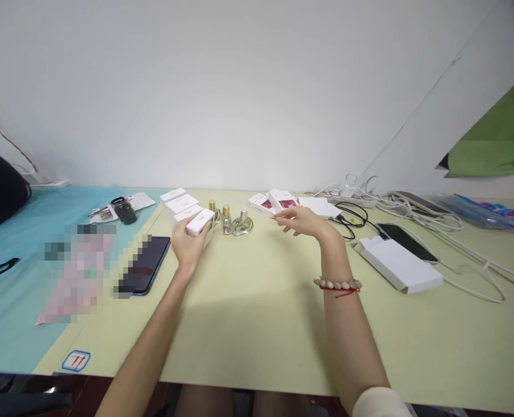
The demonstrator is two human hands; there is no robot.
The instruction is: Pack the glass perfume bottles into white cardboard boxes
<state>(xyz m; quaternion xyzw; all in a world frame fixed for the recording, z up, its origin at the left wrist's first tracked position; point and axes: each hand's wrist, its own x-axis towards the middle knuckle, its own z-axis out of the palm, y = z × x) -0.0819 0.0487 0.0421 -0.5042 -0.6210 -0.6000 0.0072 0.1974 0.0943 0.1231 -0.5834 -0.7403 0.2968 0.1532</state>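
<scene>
My left hand (188,244) is closed round a small white box (201,221), thumb on one side and fingers on the other. Behind it stands a row of similar white boxes (181,202). Just right of that hand are small glass perfume bottles: one with a gold cap (226,220) and a rounder one with a silver cap (242,223); another gold-capped one is partly hidden by the held box. My right hand (299,221) hovers with its fingers apart and nothing in them, near flat white boxes with a pink print (282,200).
A phone (148,269) lies left, beside a dark jar (124,211) on the blue cloth (9,313). On the right are an opened white box (402,263), another phone (407,242), tangled cables (461,255) and a plastic bag with coloured rings (483,211).
</scene>
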